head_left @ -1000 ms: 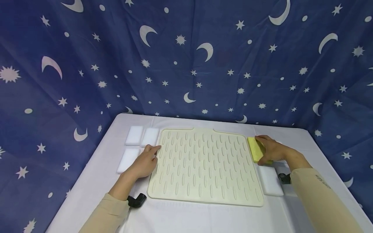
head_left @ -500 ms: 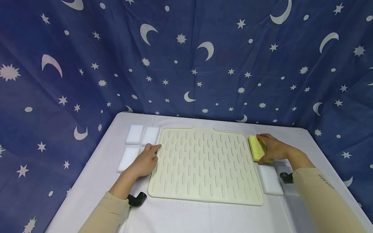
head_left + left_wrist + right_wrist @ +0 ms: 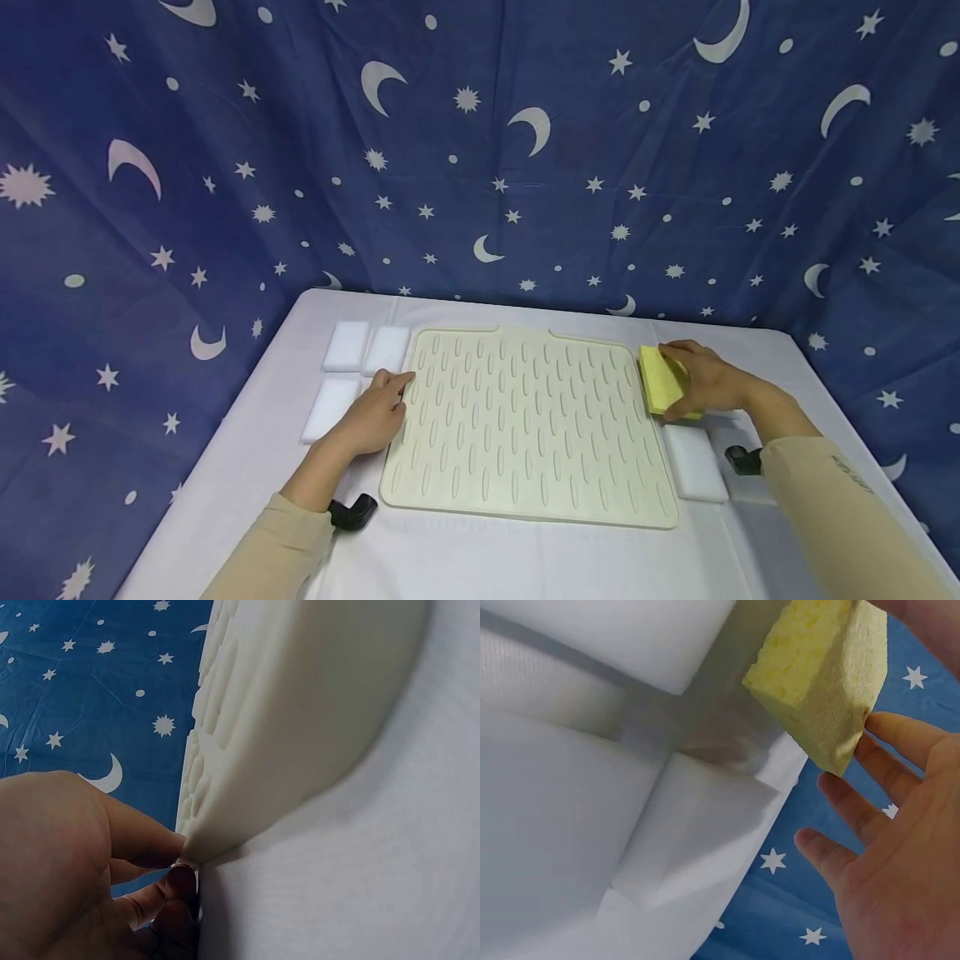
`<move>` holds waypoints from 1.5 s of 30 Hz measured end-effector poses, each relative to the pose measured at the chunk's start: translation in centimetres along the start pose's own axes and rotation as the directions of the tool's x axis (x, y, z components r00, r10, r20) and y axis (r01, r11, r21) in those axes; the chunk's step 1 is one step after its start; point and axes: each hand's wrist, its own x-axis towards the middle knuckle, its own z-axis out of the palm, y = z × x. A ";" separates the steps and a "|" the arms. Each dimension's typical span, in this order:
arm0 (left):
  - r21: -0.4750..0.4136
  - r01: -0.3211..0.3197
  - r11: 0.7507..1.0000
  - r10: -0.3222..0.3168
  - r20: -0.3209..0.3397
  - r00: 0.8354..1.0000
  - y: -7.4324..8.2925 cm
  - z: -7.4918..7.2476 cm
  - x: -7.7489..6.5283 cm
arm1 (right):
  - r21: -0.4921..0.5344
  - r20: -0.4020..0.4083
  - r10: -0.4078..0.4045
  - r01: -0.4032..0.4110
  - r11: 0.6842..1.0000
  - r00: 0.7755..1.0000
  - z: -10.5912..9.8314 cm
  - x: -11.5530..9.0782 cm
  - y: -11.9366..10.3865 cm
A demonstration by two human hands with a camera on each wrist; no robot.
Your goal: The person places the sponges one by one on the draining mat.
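Two fingertip pinches: right hand [image 3: 708, 379] on sponge [image 3: 660, 382], left hand [image 3: 375, 421] on mat [image 3: 528, 433] edge. Squeeze foam lightly; steady mat.

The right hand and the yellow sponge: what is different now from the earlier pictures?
The right hand has shifted slightly right, gripping the yellow sponge, whose far edge now shows slightly higher; lifted or only tilted, I cannot tell. The left hand, touching the cream mat, and the white blocks stayed as they were.

Shadows fall soft (wrist views look dimmer).
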 end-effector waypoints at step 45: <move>0.007 0.001 1.000 -0.001 0.004 1.000 0.2 -0.1 0.1 | -0.040 -0.013 -0.067 0.067 0.997 0.998 -0.2 1.3 -2.4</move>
